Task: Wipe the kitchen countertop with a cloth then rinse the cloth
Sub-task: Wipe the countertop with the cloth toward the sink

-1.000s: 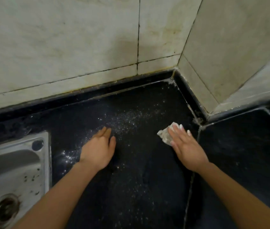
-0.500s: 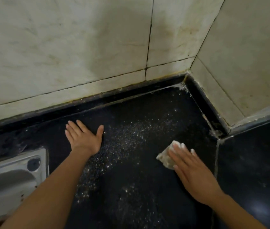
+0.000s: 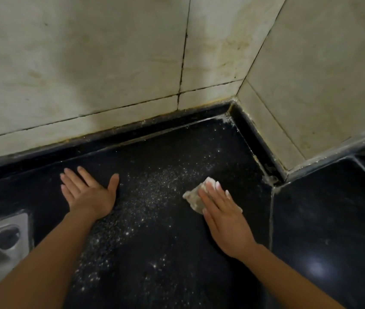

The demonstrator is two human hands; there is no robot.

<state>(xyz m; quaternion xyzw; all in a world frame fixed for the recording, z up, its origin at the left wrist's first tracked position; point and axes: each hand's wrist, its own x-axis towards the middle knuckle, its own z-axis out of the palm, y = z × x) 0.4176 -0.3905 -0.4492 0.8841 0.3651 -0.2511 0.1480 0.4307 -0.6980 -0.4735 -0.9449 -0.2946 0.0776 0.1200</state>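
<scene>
Two hands down flat: right hand (image 3: 224,216) presses the cloth (image 3: 193,197) onto the dark surface (image 3: 177,253), gritty powder (image 3: 152,186) lying just left of it; left hand (image 3: 88,194) spread empty beyond.

Open dark surface (image 3: 154,253) lies between the left hand (image 3: 89,194) and right hand (image 3: 224,216), hemmed behind and rightward by tiled walls (image 3: 88,63), with the sink (image 3: 1,239) at far left.

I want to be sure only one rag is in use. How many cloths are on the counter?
1. The cloth lies on the black countertop near the corner, flat under the right hand. The left hand has none.
</scene>
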